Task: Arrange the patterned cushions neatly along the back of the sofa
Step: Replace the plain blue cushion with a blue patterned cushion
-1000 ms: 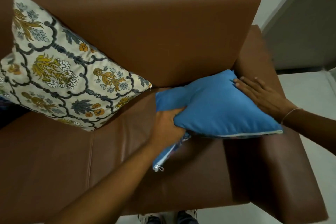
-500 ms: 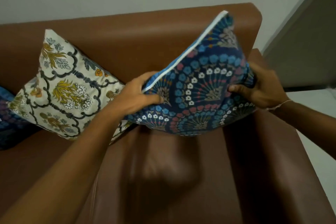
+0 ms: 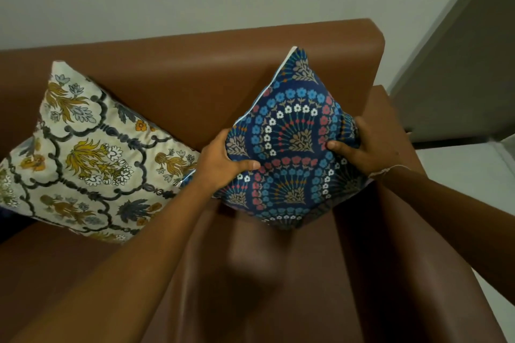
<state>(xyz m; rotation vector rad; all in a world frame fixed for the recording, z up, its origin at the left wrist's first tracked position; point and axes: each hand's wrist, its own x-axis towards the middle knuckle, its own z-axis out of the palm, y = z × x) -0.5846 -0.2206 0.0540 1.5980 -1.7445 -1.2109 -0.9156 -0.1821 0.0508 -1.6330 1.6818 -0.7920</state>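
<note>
You hold the blue cushion [image 3: 292, 147] on its corner against the sofa back [image 3: 223, 69], your left hand [image 3: 223, 164] and right hand [image 3: 365, 150] clamped on its side corners, probably to match the tilted cream cushion [image 3: 92, 153] just beside it.

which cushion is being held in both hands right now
The dark blue cushion with fan-shaped flower motifs, gripped by the left hand and right hand. The cream floral cushion leans untouched against the sofa back.
</note>
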